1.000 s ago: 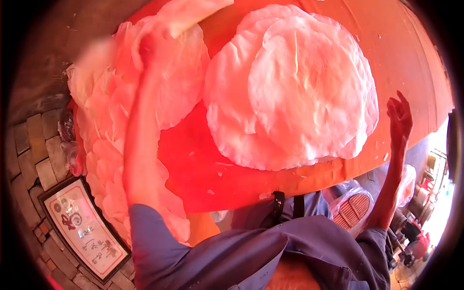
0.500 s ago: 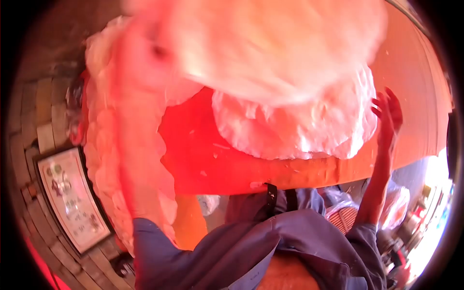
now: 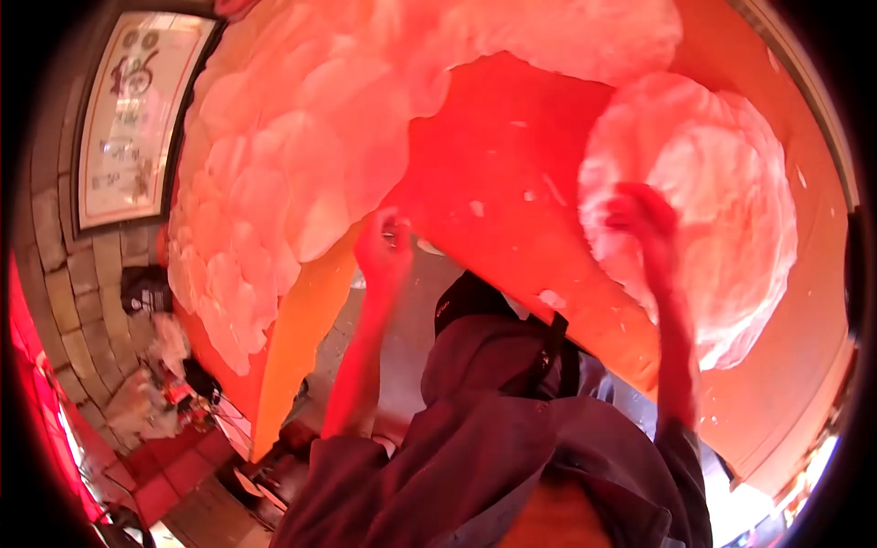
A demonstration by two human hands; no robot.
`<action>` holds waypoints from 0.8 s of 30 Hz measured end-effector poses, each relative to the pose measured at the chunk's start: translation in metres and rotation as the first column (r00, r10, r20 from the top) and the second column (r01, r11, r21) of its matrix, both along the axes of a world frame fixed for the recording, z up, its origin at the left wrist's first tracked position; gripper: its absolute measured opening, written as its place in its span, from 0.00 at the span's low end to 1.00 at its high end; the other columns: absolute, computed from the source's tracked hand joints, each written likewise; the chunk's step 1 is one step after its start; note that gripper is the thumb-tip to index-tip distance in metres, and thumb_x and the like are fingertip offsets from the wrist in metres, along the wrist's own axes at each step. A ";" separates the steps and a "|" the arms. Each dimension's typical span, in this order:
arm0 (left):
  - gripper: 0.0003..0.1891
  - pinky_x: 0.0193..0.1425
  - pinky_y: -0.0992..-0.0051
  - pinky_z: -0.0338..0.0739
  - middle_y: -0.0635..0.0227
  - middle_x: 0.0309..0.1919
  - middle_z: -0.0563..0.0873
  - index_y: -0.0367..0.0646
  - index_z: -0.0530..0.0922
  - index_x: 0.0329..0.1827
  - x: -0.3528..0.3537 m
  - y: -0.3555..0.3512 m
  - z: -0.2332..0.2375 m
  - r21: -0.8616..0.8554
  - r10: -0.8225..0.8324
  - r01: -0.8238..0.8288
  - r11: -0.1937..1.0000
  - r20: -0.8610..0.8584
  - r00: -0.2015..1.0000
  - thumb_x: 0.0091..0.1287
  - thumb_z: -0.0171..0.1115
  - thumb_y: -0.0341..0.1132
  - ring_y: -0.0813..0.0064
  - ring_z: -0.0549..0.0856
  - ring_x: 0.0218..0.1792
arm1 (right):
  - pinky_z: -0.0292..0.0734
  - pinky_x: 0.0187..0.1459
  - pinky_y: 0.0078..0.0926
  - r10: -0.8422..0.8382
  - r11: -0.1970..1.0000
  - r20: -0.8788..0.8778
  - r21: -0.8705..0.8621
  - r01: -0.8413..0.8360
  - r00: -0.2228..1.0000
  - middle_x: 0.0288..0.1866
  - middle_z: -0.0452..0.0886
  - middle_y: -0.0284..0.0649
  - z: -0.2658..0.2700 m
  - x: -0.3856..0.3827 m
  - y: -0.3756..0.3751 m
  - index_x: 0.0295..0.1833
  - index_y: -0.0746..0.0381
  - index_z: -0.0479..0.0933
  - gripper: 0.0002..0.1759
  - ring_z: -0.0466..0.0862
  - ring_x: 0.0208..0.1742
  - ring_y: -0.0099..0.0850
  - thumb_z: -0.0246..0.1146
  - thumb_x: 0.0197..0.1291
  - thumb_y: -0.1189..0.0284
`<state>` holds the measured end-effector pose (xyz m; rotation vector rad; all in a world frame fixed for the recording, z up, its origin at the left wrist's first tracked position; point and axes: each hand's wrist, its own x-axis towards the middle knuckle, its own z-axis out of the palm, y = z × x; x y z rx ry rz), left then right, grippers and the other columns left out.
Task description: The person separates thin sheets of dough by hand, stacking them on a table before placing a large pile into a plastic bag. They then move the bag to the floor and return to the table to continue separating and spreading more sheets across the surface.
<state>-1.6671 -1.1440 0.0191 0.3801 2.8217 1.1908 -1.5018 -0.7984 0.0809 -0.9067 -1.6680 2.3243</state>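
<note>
My left hand point(image 3: 385, 241) is at the near edge of the red table, fingers curled in a loose fist, with no sheet in it. Just beyond it lies a broad spread of overlapping thin, pale round sheets point(image 3: 301, 173). On the right is a thick pile of large pale, wrinkled round sheets point(image 3: 722, 210) with ragged edges. My right hand point(image 3: 644, 215) is over the left part of that pile, fingers bent and smeared by motion. I cannot tell whether it grips a sheet.
The red table point(image 3: 502, 173) curves around me, with small pale scraps on its surface. Its orange cover point(image 3: 306, 320) hangs down at the near left. A framed panel point(image 3: 132, 119) stands by a brick wall at the far left. Bags and clutter point(image 3: 151, 393) lie on the floor below.
The big pale sheet blurred in front of me is down and off my left arm. My left hand has drawn back to the table edge; my right has moved over the pile. My view has turned.
</note>
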 end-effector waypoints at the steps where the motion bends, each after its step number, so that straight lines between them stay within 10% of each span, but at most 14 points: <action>1: 0.18 0.41 0.71 0.80 0.60 0.42 0.85 0.37 0.76 0.54 -0.016 -0.028 -0.005 -0.088 -0.001 -0.011 0.996 -0.126 0.992 0.62 0.67 0.31 0.65 0.85 0.38 | 0.79 0.44 0.23 0.121 0.989 -0.026 -0.081 -0.123 0.992 0.42 0.84 0.39 -0.008 -0.033 -0.029 0.59 0.66 0.76 0.17 0.83 0.40 0.28 0.59 0.65 0.75; 8: 0.34 0.64 0.53 0.68 0.45 0.59 0.75 0.33 0.70 0.65 -0.092 -0.132 -0.052 -0.363 -0.073 -0.067 0.929 -0.358 0.931 0.53 0.69 0.33 0.48 0.73 0.63 | 0.79 0.43 0.21 0.288 0.958 -0.066 0.022 -0.287 0.955 0.40 0.84 0.38 -0.044 -0.231 -0.191 0.58 0.66 0.77 0.17 0.83 0.39 0.25 0.61 0.63 0.77; 20: 0.31 0.58 0.54 0.73 0.48 0.55 0.78 0.36 0.73 0.61 -0.126 -0.166 -0.025 -0.158 -0.013 -0.072 0.985 -0.481 0.877 0.51 0.69 0.31 0.47 0.76 0.57 | 0.78 0.41 0.18 0.125 0.949 -0.176 0.308 -0.066 0.976 0.37 0.84 0.35 -0.019 -0.274 -0.185 0.57 0.65 0.79 0.18 0.82 0.37 0.21 0.64 0.59 0.79; 24: 0.32 0.58 0.54 0.74 0.47 0.56 0.77 0.36 0.72 0.62 -0.171 -0.178 -0.025 -0.359 0.061 -0.256 0.897 -0.474 0.878 0.55 0.70 0.39 0.47 0.76 0.58 | 0.77 0.39 0.19 0.264 0.888 -0.156 0.425 -0.177 0.952 0.35 0.83 0.33 -0.031 -0.285 -0.186 0.54 0.65 0.81 0.17 0.81 0.36 0.20 0.64 0.59 0.75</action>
